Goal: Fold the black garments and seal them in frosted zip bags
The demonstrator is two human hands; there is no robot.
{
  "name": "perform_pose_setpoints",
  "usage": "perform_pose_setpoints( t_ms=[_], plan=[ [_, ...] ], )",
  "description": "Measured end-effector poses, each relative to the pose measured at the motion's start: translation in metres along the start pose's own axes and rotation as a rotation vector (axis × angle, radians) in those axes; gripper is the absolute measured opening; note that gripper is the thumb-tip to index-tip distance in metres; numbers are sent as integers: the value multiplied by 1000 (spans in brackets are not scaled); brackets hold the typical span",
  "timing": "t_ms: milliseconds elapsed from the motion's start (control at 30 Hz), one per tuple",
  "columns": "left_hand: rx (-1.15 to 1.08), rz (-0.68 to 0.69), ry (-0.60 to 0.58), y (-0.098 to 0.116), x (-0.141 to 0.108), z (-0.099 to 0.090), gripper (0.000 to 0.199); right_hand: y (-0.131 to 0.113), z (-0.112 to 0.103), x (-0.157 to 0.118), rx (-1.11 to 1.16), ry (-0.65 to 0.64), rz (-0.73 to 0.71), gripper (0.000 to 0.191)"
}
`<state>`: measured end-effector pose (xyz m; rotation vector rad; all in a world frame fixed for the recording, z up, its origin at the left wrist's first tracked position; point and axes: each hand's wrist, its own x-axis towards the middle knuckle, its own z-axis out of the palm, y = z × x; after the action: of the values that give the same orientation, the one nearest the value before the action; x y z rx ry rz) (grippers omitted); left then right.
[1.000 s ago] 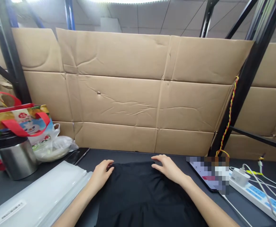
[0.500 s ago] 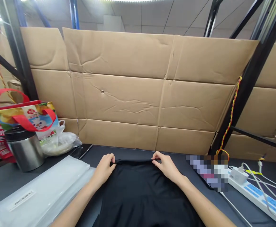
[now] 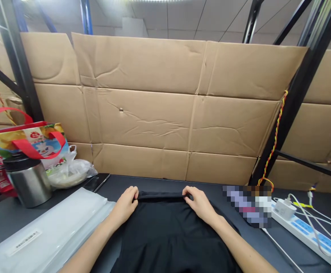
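A black garment (image 3: 165, 227) lies spread on the dark table in front of me, its near part running out of the bottom of the view. Its far edge forms a narrow band, like a waistband or hem. My left hand (image 3: 129, 203) pinches the left end of that band between thumb and fingers. At the right end, my right hand (image 3: 198, 203) grips the band with curled fingers. The band stretches fairly straight between both hands. What kind of garment it is, I cannot tell.
Clear plastic packs (image 3: 49, 231) with a barcode label lie to the left. Behind them stand a steel flask (image 3: 29, 182), a red-handled bag (image 3: 37, 140) and a plastic bag (image 3: 71, 170). On the right are a blurred-out phone (image 3: 247, 208) and a power strip (image 3: 304, 231). Cardboard (image 3: 142, 125) walls the back.
The band at the garment's far edge looks wider and flatter now. My right hand's fingers have curled further over it. The view has shifted slightly.
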<state>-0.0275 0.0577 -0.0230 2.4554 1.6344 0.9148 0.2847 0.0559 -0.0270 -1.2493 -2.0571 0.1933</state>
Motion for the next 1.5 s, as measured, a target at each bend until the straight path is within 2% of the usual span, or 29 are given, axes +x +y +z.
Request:
perform_pose_setpoints(
  t_ms=[200, 300, 433, 600, 767, 833, 1000, 1100, 1200, 1267, 1367, 1500],
  plan=[
    [14, 116, -53, 11, -13, -21, 20, -11, -18, -13, -18, 9, -56, 17],
    [-16, 198, -165, 11, -27, -29, 26, -13, -27, -26, -22, -24, -94, 18],
    [26, 224, -354, 4, -39, -31, 56, -11, -27, -41, -35, -68, -119, 18],
    [97, 332, -480, 0, -45, -38, 63, -8, -22, -49, -55, -76, -126, 20],
    [126, 297, -518, 0, -51, -49, 51, -12, -29, -52, -65, -94, -145, 21],
    [153, 281, -495, 6, -49, -49, 45, -19, -35, -50, -77, -89, -149, 20],
    [173, 315, -358, 48, -37, -37, 44, -47, -41, -36, -136, -16, -145, 28],
    [147, 398, -395, 65, -35, -21, 45, -57, -31, -32, -170, -177, -197, 40],
    [162, 374, -446, 57, -39, -8, 46, -48, -22, -39, -192, -385, -146, 52],
    [185, 319, -452, 43, -43, -5, 46, -35, -22, -47, -185, -443, -91, 55],
    [207, 267, -431, 27, -51, -9, 47, -19, -29, -58, -149, -435, -41, 57],
    [224, 225, -399, 23, -57, -17, 47, -13, -37, -65, -141, -412, -8, 57]
  ],
)
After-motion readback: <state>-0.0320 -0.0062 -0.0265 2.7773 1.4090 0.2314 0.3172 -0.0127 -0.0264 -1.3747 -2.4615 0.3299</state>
